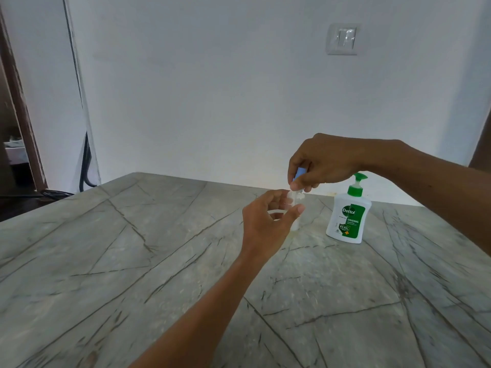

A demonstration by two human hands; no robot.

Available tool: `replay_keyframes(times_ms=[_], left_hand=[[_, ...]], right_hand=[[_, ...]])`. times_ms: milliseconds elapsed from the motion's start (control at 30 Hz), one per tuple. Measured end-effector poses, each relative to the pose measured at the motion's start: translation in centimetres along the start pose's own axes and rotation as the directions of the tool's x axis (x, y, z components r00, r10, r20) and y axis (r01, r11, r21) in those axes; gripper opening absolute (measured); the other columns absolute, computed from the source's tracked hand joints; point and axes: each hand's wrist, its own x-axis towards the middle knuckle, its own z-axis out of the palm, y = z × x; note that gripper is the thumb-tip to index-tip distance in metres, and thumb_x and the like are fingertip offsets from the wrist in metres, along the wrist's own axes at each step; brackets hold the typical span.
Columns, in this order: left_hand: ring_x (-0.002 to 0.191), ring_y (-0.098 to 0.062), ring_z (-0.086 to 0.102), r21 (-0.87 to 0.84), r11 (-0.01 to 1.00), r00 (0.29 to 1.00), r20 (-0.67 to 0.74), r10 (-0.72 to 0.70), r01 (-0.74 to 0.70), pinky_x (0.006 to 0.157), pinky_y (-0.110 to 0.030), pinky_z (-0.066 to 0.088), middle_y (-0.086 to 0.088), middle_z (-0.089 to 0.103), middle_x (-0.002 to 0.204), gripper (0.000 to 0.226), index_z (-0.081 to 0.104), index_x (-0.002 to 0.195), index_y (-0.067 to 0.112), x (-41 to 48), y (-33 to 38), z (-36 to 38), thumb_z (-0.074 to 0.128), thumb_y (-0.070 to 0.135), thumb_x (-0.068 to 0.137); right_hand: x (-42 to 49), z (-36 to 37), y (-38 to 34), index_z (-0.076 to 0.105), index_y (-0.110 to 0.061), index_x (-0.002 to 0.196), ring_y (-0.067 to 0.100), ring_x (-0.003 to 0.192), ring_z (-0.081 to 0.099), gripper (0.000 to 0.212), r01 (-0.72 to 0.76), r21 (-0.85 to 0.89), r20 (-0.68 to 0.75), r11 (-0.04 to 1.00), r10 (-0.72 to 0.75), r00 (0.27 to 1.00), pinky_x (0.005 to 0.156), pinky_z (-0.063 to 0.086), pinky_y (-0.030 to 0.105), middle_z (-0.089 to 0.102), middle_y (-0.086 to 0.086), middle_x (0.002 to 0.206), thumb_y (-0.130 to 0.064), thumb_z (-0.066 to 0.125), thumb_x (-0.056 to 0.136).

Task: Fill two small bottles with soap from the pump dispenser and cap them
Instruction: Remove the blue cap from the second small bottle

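My left hand curls around a small clear bottle that stands upright on the grey marble table. Just above the bottle's mouth, my right hand pinches a light blue cap between thumb and fingers. The white soap dispenser with a green pump and green label stands to the right of the bottle, under my right wrist. Only one small bottle shows; my fingers hide much of it.
The table runs back to a white wall with a switch plate. A dark door frame and black cables lie at the left, beyond the table's far left corner.
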Motion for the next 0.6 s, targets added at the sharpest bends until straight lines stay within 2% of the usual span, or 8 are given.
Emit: replay_keyframes(times_ms=[133, 233, 367, 467, 600], left_hand=[[0.084, -0.002, 0.068, 0.009, 1.000, 1.000, 0.014, -0.002, 0.002, 0.071, -0.015, 0.057, 0.015, 0.069, 0.096, 0.037, 0.069, 0.110, 0.020, -0.1, -0.4, 0.0, 0.080, 0.035, 0.078], [0.084, -0.001, 0.068, 0.004, 1.000, 1.000, 0.010, -0.015, 0.014, 0.070, -0.014, 0.057, 0.012, 0.071, 0.096, 0.037, 0.070, 0.111, 0.020, -0.1, -0.8, -0.1, 0.081, 0.031, 0.078], [0.087, -0.004, 0.069, -0.013, 0.998, 0.997, -0.039, -0.064, 0.063, 0.068, -0.011, 0.054, 0.008, 0.073, 0.097, 0.035, 0.071, 0.111, 0.017, 0.0, -1.4, -0.5, 0.082, 0.028, 0.079], [0.087, -0.007, 0.070, -0.057, 0.994, 0.991, -0.084, -0.101, 0.096, 0.069, -0.010, 0.054, 0.007, 0.073, 0.095, 0.031, 0.071, 0.108, 0.015, 0.1, -1.7, -0.9, 0.080, 0.026, 0.081], [0.086, -0.003, 0.069, -0.083, 0.989, 0.986, -0.100, -0.130, 0.122, 0.072, -0.009, 0.053, 0.007, 0.073, 0.095, 0.032, 0.070, 0.109, 0.016, 0.3, -1.8, -1.2, 0.080, 0.029, 0.081]], right_hand=[[-0.8, -1.3, 0.3, 0.071, -0.026, 0.092, 0.001, 0.067, 0.068, 0.007, -0.011, 0.036, -0.069, 0.999, 0.014, 0.998, 0.067, 0.045, 0.016, 0.073, -0.010, 0.077, -0.026, 0.068, 0.086], [-1.9, -2.4, 0.8, 0.070, -0.025, 0.093, -0.002, 0.067, 0.066, 0.007, -0.041, 0.116, -0.173, 0.992, 0.060, 0.983, 0.059, 0.047, 0.010, 0.072, -0.010, 0.083, -0.023, 0.069, 0.086], [-3.7, -2.2, 2.4, 0.072, -0.025, 0.092, 0.005, 0.073, 0.069, 0.010, -0.062, 0.295, -0.365, 0.954, 0.172, 0.915, 0.058, 0.043, 0.007, 0.071, -0.010, 0.081, -0.022, 0.073, 0.082], [-4.2, -0.1, 4.1, 0.072, -0.022, 0.094, 0.006, 0.079, 0.066, 0.016, -0.177, 0.305, -0.417, 0.936, 0.298, 0.859, 0.066, 0.042, 0.014, 0.071, -0.007, 0.091, -0.021, 0.077, 0.079], [-3.7, 5.3, 6.1, 0.069, -0.013, 0.097, 0.013, 0.080, 0.057, 0.015, -0.334, 0.266, -0.436, 0.904, 0.422, 0.795, 0.074, 0.039, 0.022, 0.068, 0.003, 0.098, -0.015, 0.072, 0.081]])
